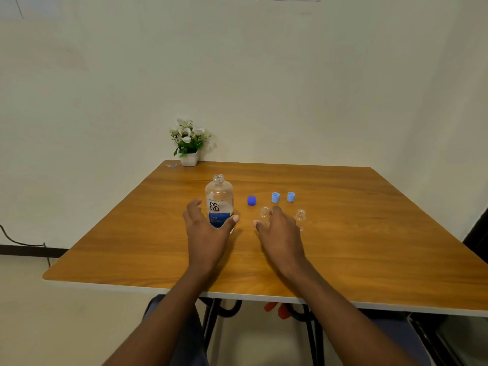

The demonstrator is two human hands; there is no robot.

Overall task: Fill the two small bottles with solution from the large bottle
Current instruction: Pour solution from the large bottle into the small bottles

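The large clear bottle [219, 200], with a blue and white label and no cap, stands upright on the wooden table [369, 247]. My left hand [206, 231] curls round its lower part, thumb on the right side and fingers on the left. Two small clear bottles stand uncapped to the right. My right hand [281, 233] hovers with relaxed fingers over the left small bottle [264, 212] and partly hides it. The right small bottle [300, 216] is just beside that hand. Behind them lie a dark blue cap [251, 200] and two light blue caps [275, 197], [291, 197].
A small white pot of white flowers [188, 146] stands at the table's far left corner against the wall. A black cable [23, 243] runs along the floor at the left. The table's front edge is near my arms.
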